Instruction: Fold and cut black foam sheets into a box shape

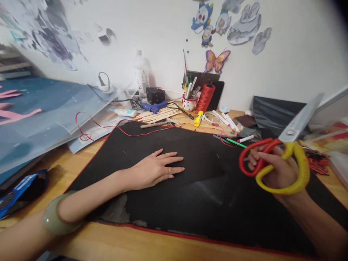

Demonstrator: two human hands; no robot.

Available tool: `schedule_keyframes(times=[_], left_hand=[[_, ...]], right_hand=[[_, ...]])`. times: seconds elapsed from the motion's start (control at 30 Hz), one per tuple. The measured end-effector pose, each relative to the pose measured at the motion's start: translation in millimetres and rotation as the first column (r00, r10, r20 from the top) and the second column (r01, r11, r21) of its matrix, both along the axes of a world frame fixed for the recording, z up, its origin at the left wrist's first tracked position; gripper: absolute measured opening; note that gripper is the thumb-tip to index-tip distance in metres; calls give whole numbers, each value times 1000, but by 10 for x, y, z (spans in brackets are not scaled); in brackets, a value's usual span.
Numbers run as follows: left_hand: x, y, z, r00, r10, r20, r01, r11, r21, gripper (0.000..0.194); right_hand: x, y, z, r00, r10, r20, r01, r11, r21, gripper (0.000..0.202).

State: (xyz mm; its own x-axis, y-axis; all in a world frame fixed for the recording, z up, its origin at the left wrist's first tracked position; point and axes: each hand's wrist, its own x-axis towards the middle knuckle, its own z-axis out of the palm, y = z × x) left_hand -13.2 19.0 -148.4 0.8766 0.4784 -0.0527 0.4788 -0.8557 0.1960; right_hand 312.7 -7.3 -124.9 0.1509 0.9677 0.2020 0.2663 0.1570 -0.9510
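Note:
My left hand (156,167) lies flat, fingers spread, on the black mat (174,214) with its red stitched edge. A dark sheet (202,159), hard to tell from the mat, seems to lie under the fingertips. Raised above the mat's right side, my right hand (282,168) is closed around a big pair of scissors (290,132) with one red and one yellow handle. The blades point up and to the right, and look closed together, though they are a little blurred.
Behind the mat lie a blue glue gun (154,107), wooden sticks (159,115), a yellow glue stick (198,119) and several markers (230,120). A red thread spool (206,98) stands beside a pen cup (189,103). Thin red cord (141,135) crosses the mat's far edge.

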Motion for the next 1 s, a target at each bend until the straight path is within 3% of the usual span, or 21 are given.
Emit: schedule_keyframes(times=[0.1, 0.2, 0.4, 0.57, 0.73, 1.0], left_hand=[[17, -36, -16, 999, -26, -19, 26, 1000, -6, 56], [21, -57, -19, 998, -57, -25, 56, 998, -21, 71], [24, -51, -32, 993, -121, 7, 121, 993, -7, 55], [29, -57, -67, 990, -139, 19, 138, 990, 17, 44], [31, -61, -72, 987, -158, 36, 157, 987, 30, 44], [25, -49, -74, 987, -158, 28, 158, 987, 22, 43]], right_hand=[[-386, -23, 40, 982, 163, -98, -170, 983, -67, 7], [-688, -8, -69, 923, 343, -174, -366, 922, -123, 7], [-930, -27, -229, 842, 522, -140, -538, 834, -124, 18], [-961, -23, -283, 832, 545, -102, -553, 828, -90, 20], [-899, -4, -232, 847, 527, 69, -523, 849, -69, 15], [-852, 29, -119, 746, 623, 234, -620, 779, -99, 11]])
